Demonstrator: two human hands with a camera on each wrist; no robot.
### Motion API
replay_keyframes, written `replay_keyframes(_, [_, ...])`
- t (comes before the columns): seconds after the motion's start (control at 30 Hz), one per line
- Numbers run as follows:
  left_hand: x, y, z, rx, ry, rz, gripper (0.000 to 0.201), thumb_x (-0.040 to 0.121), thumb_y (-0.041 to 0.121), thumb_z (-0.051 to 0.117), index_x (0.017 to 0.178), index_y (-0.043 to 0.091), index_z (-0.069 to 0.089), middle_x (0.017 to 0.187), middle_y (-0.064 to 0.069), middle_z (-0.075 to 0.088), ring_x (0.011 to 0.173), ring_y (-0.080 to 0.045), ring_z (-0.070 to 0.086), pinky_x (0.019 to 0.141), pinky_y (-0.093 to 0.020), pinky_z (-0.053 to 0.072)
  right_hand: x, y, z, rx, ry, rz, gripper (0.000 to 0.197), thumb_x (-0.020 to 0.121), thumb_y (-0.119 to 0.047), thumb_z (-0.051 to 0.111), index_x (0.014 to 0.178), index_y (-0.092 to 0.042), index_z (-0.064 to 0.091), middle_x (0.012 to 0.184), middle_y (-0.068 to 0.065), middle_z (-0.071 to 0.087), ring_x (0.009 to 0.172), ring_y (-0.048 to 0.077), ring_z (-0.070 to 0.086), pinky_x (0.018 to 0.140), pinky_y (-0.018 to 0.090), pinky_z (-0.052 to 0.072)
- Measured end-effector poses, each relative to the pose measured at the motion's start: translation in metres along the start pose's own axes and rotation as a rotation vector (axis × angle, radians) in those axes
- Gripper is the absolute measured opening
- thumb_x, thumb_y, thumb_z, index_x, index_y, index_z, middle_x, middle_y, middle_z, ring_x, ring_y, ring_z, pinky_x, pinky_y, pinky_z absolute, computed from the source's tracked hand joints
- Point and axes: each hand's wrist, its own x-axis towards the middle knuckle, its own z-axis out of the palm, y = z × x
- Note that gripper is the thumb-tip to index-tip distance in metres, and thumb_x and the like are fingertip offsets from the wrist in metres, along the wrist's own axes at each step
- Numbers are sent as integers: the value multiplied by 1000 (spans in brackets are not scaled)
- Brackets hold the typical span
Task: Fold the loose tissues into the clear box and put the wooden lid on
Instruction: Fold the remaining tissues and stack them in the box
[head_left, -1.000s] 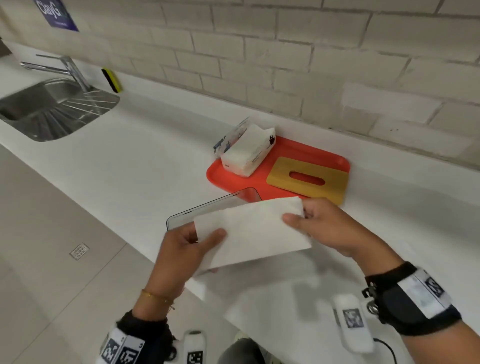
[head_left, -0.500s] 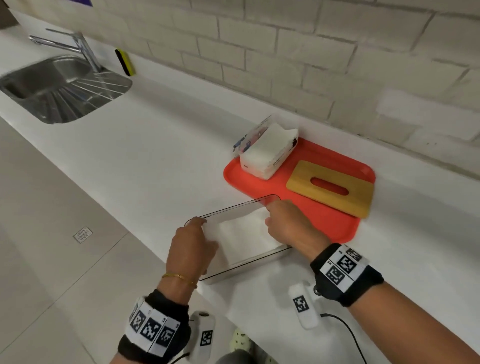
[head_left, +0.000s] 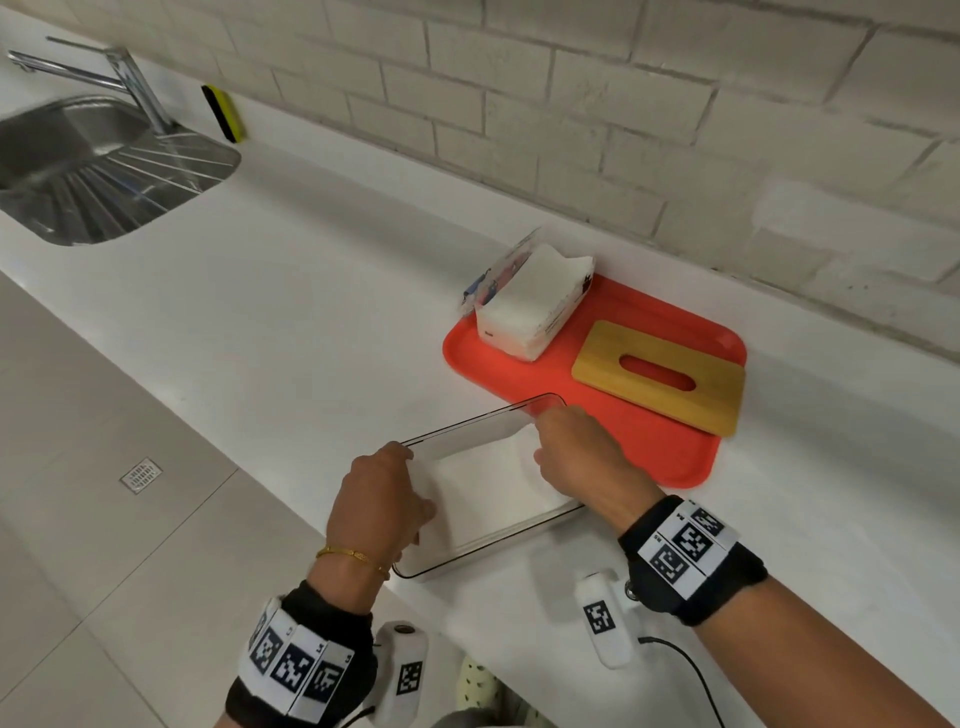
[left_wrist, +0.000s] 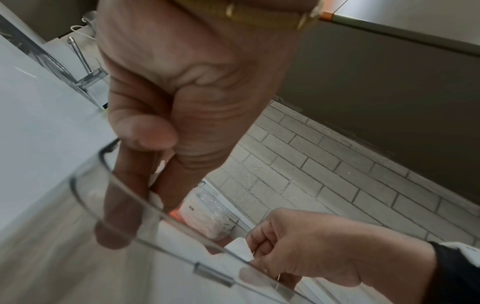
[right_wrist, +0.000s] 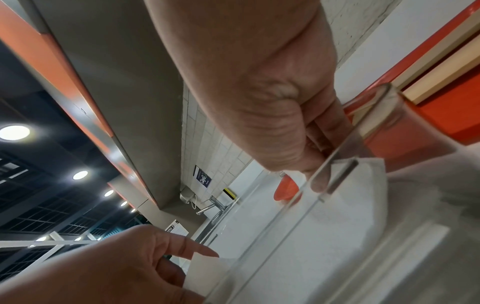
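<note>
While both wrists bend down over the clear rectangular plastic box (head_left: 470, 545) at the near edge of the white desk (head_left: 291, 291), the left hand (head_left: 376, 512) reaches its straight fingers inside the box's nine o'clock end, pinching the folded white tissue (head_left: 488, 478) there. The right hand (head_left: 584, 457), fingers curled, pinches the tissue's three o'clock end inside the box. At two o'clock, the slotted wooden lid (head_left: 660, 376) lies on the orange tray (head_left: 660, 441), beside the opened tissue pack (head_left: 530, 306).

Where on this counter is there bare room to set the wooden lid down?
Bare counter lies between the sink and the red tray, and right of the tray. It is crowded at the clear box, where both hands work.
</note>
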Motion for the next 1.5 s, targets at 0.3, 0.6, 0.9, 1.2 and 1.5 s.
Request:
replay_keyframes(0.3, [-3,5,4,433,16,60,44,85,9,68,128,14,57,98,-7,72,88,-26,73,74,-34,58,9,-3,14,-75,45,4,23,98,-6,66,120,-2,62,124,12,62,87,28,61,69,27,39])
replay_keyframes(0.6, [-31,22,-26,663,59,242,57,90,47,73,143,43,52,126,7,68,112,-19,68,78,-26,44,-5,-16,22,-210,192,-130,30,91,8,61,118,-5,61,124,16,59,119,31,58,79,30,41])
replay_keyframes(0.9, [-4,20,-6,618,-266,364,52,74,49,88,122,44,67,119,7,66,111,-19,66,91,-32,49,-34,28,11,336,215,-189,27,93,-4,68,116,-16,76,120,3,71,101,26,69,78,38,56])
replay_keyframes(1.2, [-61,112,10,13,-208,824,15,79,27,89,89,35,81,81,21,76,79,7,69,71,2,43,-174,238,46,502,324,707,63,83,-39,86,139,-25,61,135,2,63,122,22,62,96,29,46])
replay_keyframes(1.5, [-76,179,204,354,-567,860,60,89,48,78,140,20,61,139,-2,63,127,-19,59,109,-33,45,-229,306,111,458,206,962,108,68,-59,91,155,-17,41,146,11,42,139,31,43,110,40,45])
